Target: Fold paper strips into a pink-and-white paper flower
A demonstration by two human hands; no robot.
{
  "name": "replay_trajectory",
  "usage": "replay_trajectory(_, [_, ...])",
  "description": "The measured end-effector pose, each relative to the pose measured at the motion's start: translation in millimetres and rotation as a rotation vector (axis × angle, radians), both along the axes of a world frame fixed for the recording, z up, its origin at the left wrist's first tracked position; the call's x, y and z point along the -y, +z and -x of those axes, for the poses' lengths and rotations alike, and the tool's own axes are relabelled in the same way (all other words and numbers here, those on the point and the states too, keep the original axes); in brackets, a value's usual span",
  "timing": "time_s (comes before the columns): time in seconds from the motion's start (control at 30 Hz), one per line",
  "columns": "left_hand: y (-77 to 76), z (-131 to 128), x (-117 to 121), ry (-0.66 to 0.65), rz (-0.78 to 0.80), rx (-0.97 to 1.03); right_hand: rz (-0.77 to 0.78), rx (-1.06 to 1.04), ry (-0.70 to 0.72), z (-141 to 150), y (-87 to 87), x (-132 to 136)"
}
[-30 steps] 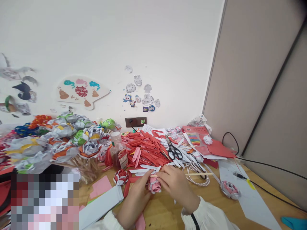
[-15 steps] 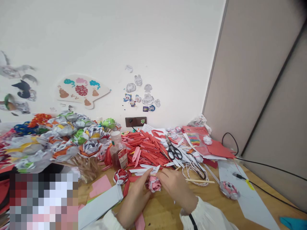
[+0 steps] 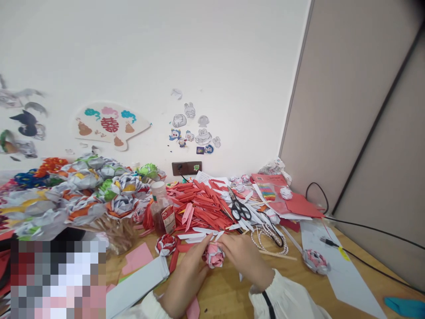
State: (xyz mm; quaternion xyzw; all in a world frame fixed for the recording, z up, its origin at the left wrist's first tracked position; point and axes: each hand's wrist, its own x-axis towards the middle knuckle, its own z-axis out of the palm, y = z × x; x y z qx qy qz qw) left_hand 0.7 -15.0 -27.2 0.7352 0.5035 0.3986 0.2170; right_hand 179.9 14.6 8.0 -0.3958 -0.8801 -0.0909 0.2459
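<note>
The left hand [image 3: 190, 271] cradles a pink-and-white paper rose [image 3: 215, 257] toward the near edge of the wooden table [image 3: 229, 294]; the right hand [image 3: 244, 254], fingertips partly hidden, seems to grasp a wooden stick [image 3: 282, 256]. Joining them looks in hand, calling next for steady pinching.

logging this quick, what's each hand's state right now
Left hand: closed, holding the pink paper flower.
Right hand: curled at the flower, its grip hidden.

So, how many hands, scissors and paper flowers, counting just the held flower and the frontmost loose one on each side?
Left hand, right hand: 2
Scissors: 1
Held pink flower, red-and-white flower, pink-and-white flower: 3
Total: 6
</note>
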Motion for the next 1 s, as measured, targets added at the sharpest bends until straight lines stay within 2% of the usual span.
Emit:
replay_trajectory(0.13, [-1.3,-0.8,-1.1,0.001,-0.007,0.004,-0.013,-0.030,0.001,1.3,1.5,1.4])
replay_trajectory(0.37, [-4.2,0.3,-1.3,0.020,-0.036,-0.060,-0.047,-0.212,0.032,-2.2,3.9,3.8])
replay_trajectory(0.63, [-9.5,1.8,-3.0,0.033,-0.113,-0.111,-0.092,-0.235,0.097,-2.4,-3.5,-0.5])
replay_trajectory(1.0, [-1.9,-1.0,-0.6,0.041,-0.098,-0.103,-0.213,-0.186,0.124,-0.3,-7.5,-0.6])
